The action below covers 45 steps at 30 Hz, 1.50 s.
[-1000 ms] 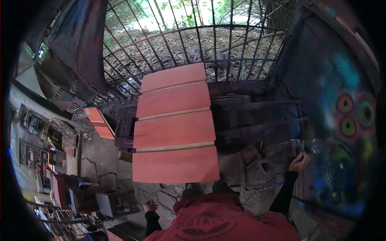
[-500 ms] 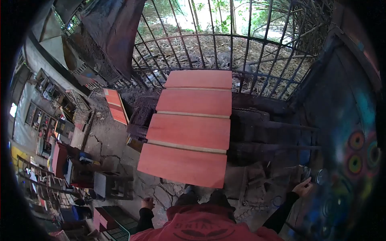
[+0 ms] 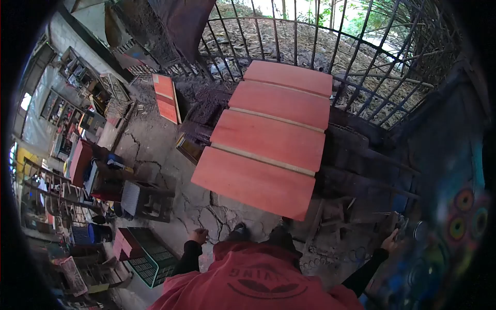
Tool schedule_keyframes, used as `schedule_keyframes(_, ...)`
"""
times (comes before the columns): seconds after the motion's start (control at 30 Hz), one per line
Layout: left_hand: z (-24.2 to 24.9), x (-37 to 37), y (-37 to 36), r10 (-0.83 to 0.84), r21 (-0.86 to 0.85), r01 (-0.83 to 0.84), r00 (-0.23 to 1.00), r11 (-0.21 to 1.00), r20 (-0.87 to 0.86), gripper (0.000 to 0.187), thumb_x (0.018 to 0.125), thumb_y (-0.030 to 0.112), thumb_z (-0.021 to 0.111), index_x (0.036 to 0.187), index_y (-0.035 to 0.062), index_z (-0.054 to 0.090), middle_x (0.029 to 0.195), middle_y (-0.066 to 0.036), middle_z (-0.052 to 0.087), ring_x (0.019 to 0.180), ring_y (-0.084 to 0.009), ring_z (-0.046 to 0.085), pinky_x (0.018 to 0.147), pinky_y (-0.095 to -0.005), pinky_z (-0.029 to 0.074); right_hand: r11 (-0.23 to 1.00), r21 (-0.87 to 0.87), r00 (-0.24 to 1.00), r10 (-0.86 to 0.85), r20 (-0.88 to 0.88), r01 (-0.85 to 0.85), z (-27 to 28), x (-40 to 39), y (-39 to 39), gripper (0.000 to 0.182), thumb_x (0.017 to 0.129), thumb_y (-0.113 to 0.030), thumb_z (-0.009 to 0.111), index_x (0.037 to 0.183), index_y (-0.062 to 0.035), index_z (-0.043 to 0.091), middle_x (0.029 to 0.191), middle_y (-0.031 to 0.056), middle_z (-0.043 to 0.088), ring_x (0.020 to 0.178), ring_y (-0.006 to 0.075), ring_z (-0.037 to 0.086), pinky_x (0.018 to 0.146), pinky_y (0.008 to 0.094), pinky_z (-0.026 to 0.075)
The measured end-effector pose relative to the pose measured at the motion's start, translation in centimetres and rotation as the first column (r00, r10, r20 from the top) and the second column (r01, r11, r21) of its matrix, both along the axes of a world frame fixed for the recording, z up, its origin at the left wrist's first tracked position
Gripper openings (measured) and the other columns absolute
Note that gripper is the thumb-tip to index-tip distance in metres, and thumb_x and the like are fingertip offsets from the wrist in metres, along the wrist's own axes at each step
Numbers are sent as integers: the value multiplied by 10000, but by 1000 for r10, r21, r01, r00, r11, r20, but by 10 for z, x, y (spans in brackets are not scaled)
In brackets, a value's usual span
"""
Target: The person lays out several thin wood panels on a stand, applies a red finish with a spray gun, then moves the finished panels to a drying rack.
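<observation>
Four red-painted boards point(image 3: 268, 132) lie side by side in a row in front of me, with narrow pale strips showing between them. My left hand point(image 3: 199, 236) hangs low beside my body, its fingers loosely curled and nothing visible in them. Out to the right, my right hand point(image 3: 391, 242) has its fingers closed at a small grey metallic tool point(image 3: 399, 220); its exact kind is too dark and small to make out. Close by that tool is a round, pale-rimmed lid or can point(image 3: 421, 230).
A dark barred fence point(image 3: 315, 39) stands behind the boards. Another red panel point(image 3: 166, 98) leans at the left. A green crate point(image 3: 152, 261), a stool point(image 3: 147, 199) and cluttered shelves fill the left side. A paint-spattered wall point(image 3: 460, 206) borders the right. The floor point(image 3: 155, 168) is cracked.
My view has turned, so the boards appear tilted and shifted up and right. The right hand's fingers, stretched out before, now close at the grey metallic tool. The left hand stays low.
</observation>
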<state>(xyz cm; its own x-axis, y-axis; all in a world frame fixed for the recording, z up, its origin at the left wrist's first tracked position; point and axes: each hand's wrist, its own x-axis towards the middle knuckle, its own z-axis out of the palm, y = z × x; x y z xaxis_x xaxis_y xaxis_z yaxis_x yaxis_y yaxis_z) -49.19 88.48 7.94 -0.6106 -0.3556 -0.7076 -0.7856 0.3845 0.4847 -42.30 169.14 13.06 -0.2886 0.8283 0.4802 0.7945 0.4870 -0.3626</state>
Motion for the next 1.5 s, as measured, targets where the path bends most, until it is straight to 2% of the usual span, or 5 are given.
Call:
schedule_keyframes(0.2, -28, -8, 13, -409, -25, 408, 911, 912, -54, 291, 870, 271, 563, 1002, 19, 622, 846, -101, 655, 690, -191, 643, 590, -328, 520, 981, -167, 974, 65, -217, -102, 65, 9, -12, 567, 878, -417, 565, 1155, 76, 527, 1174, 216, 565, 1032, 313, 569, 872, 388, 444)
schedule_keyframes(0.3, -50, -25, 35, -955, -256, 931, 207, 259, -213, 329, 855, 315, 592, 1038, 42, 612, 831, -119, 658, 730, -189, 649, 640, -324, 518, 938, -284, 946, 105, -307, -196, 136, 1, -77, 485, 907, -374, 540, 1106, 68, 561, 1107, 169, 609, 928, 249, 603, 790, 358, 475)
schedule_keyframes(0.4, 58, -39, 130, -787, 122, 820, 571, 559, -233, 366, 851, 338, 535, 1044, 41, 628, 1028, -180, 632, 947, -326, 612, 820, -393, 481, 762, -429, 735, 89, -673, -485, 157, 18, -126, 399, 934, -362, 490, 1152, -34, 554, 1021, 100, 615, 834, 186, 590, 609, 293, 528)
schedule_keyframes(0.8, 146, 73, 227, -497, 692, 664, 515, -284, -698, 312, 943, 210, 509, 1146, -26, 531, 951, -61, 620, 851, -107, 585, 755, -265, 486, 557, -613, 730, -18, -684, -560, 171, 74, -445, 412, 929, -419, 476, 1054, -36, 561, 897, 49, 627, 680, 119, 578, 427, 253, 443)
schedule_keyframes(1.5, -23, 128, 339, -939, 889, 405, 165, -214, -301, 581, 919, 534, 389, 1257, 70, 482, 1115, -93, 576, 1014, -170, 536, 876, -316, 433, 352, -501, 598, 271, -754, -791, 298, -48, -314, 342, 942, -356, 476, 979, -40, 598, 829, 51, 636, 675, 95, 583, 414, 218, 382)
